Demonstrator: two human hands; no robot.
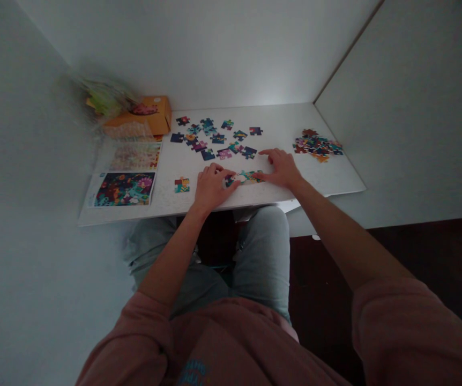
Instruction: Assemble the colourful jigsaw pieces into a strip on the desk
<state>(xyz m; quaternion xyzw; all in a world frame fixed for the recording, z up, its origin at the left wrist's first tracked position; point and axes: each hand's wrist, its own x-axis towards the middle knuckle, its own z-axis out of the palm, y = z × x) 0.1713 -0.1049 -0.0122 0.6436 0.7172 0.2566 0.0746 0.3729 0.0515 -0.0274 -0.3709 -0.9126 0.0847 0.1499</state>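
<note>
A short strip of joined jigsaw pieces [244, 177] lies flat near the front edge of your white desk [335, 182], between your two hands. Your left hand [214, 187] rests on its left end with the fingers [218, 171] curved over the pieces, though you can't tell whether they're pinching one. Your right hand [280, 168] is open and relaxed, not clenched, with the fingers spread and the thumb [263, 173] at the strip's right end.

Just left of your left hand sits a small joined cluster of pieces [181, 185]. Beyond the strip, loose puzzle pieces [217, 138] are spread in a loose group, and a heaped pile of pieces [317, 145] lies farther right. At the desk's left side, a colourful floral picture sheet [124, 188] lies in front of a paler printed sheet [134, 156], with an orange box [150, 115] behind them. A blurred green-and-yellow object [104, 99] sits beside the box. Neither the box nor the sheets carry legible writing, and the blue lettering on your pink sweatshirt [411, 332] is cut off and unreadable.
</note>
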